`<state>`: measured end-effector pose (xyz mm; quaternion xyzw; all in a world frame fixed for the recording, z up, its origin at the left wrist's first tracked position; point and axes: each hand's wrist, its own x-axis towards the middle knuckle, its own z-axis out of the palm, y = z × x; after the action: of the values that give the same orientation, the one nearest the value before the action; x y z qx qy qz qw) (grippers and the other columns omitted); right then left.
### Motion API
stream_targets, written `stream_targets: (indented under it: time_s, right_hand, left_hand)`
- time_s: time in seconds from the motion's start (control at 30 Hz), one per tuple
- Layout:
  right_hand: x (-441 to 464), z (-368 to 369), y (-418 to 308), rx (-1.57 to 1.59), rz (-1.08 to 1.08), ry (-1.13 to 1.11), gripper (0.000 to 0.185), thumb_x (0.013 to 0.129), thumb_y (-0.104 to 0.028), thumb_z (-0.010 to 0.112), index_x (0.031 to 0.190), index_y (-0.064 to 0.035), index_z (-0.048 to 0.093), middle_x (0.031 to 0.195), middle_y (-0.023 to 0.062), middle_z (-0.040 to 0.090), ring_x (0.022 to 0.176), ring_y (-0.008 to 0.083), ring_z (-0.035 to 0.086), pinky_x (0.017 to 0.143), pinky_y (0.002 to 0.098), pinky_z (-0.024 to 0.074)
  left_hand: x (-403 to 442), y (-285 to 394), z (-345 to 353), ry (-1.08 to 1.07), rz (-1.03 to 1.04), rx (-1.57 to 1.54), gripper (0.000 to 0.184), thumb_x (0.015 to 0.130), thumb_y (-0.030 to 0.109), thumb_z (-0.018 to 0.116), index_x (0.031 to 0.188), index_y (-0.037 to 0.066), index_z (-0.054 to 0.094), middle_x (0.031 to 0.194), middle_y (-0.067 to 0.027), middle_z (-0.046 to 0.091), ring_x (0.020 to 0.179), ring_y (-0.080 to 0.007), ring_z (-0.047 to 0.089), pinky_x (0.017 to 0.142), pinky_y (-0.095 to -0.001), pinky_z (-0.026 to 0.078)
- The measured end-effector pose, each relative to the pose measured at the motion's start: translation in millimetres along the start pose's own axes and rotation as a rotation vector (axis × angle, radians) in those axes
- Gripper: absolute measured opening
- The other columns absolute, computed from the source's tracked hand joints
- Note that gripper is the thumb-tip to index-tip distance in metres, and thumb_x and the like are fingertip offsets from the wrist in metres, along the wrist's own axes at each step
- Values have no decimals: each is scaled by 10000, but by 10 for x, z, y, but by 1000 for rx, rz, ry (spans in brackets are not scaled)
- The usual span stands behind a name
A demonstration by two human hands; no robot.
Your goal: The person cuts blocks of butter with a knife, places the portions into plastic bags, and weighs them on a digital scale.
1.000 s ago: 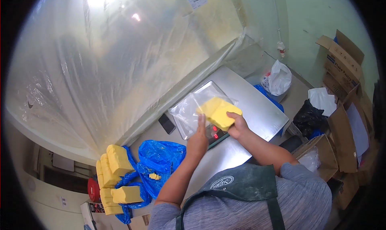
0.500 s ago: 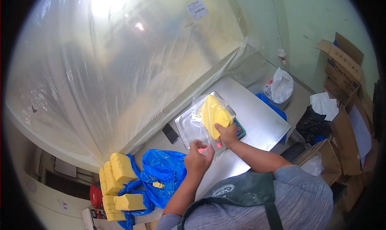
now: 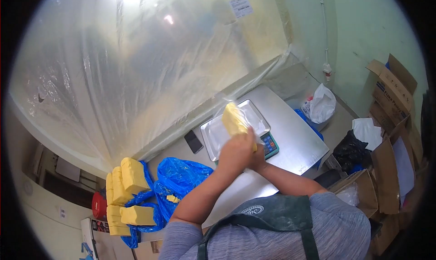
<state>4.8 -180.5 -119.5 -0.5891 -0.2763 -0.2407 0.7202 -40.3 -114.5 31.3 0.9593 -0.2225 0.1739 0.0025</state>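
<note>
I see the right hand (image 3: 258,158) gripping the lower end of the yellow block (image 3: 233,118), which tilts before the metal scale (image 3: 260,113) mid-frame, probably held low to control the loose clear bag (image 3: 245,119). The left hand (image 3: 238,150) crosses in front; blur hides whether its fingers grip. More blocks (image 3: 135,175) line the blue bag (image 3: 180,173) at lower left, perhaps within reach.

This looks like the working room of a bakery or similar food business. A person (image 3: 338,221) in a dark green apron (image 3: 279,211) works at a metal counter (image 3: 297,142) with a digital scale (image 3: 270,144); yellow blocks (image 3: 133,175) sit by blue plastic bags (image 3: 179,171). One carton (image 3: 391,89) (printed "Flake Pastry") stands among opened boxes (image 3: 388,171).
</note>
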Motion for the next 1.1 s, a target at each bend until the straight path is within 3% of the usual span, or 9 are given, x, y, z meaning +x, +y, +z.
stream_targets:
  time_s: [0.27, 0.37, 0.47, 0.6, 0.73, 0.9, 1.03, 1.07, 1.1]
  right_hand:
    - [227, -189, 221, -220, 32, -61, 510, 893, -110, 697, 1352, -14, 496, 1220, 144, 627, 1109, 251, 623, 915, 372, 514]
    - [356, -283, 219, -262, 106, -44, 499, 898, -80, 686, 1358, -30, 498, 1229, 134, 624, 1131, 251, 613, 928, 379, 513]
    - [434, -200, 56, 785, 446, 187, 496, 892, -16, 662, 1358, -44, 496, 1252, 124, 606, 1158, 262, 599, 944, 399, 521]
    - [556, -238, -192, 875, 637, 270, 510, 880, 6, 651, 1361, -48, 490, 1274, 118, 592, 1155, 281, 601, 969, 422, 523]
    - [753, -424, -188, 938, 694, 348, 499, 869, -18, 657, 1341, -32, 496, 1245, 124, 605, 1128, 292, 620, 961, 433, 536]
    - [405, -509, 254, 800, 701, 64, 518, 865, -85, 705, 1340, -34, 506, 1232, 110, 617, 1112, 254, 629, 943, 401, 548]
    - [423, -458, -371, 817, 847, -287, 577, 844, -78, 719, 1370, -22, 490, 1249, 118, 616, 1127, 247, 619, 958, 379, 536]
    - [388, -423, -439, 824, 874, -407, 590, 839, -67, 714, 1380, -16, 481, 1262, 121, 612, 1129, 250, 618, 967, 382, 528]
    - [355, -373, -497, 824, 877, -481, 629, 824, -55, 712, 1398, -6, 460, 1293, 124, 600, 1159, 250, 603, 999, 388, 502]
  left_hand:
    - [-308, 340, 185, -109, 170, -117, 568, 835, 170, 657, 1336, -44, 494, 958, -120, 622, 940, -269, 630, 783, -390, 508]
    - [-529, 239, 446, 304, -211, -211, 932, 726, 409, 831, 1407, -50, 389, 1338, -245, 444, 1226, -405, 442, 1032, -519, 348]
    - [-692, 85, 822, 382, -427, -81, 959, 731, 341, 835, 1435, -64, 325, 1336, -244, 442, 1219, -417, 439, 1038, -520, 348]
    - [-1115, -136, 1205, 414, -493, -329, 637, 767, 100, 751, 1344, 25, 492, 1067, -209, 539, 957, -346, 585, 764, -414, 506]
    - [-1407, -213, 943, 334, -362, -404, 370, 775, 24, 707, 1138, 66, 648, 842, -145, 541, 740, -293, 600, 634, -378, 503]
    - [-1341, -222, 155, 62, -345, -729, 243, 790, 21, 703, 1030, 52, 698, 869, -105, 652, 741, -194, 627, 664, -306, 513]
    - [-1177, -734, 172, 676, -687, -631, 351, 858, 136, 718, 1189, 36, 655, 1056, -104, 695, 919, -195, 663, 762, -305, 531]
    - [-1101, -801, 97, 682, -708, -626, 351, 858, 136, 718, 1189, 36, 655, 1056, -104, 695, 919, -195, 663, 762, -305, 531]
    - [-1041, -855, 14, 412, -769, -772, 359, 866, 160, 730, 1184, 16, 648, 1057, -101, 699, 917, -194, 666, 766, -309, 534]
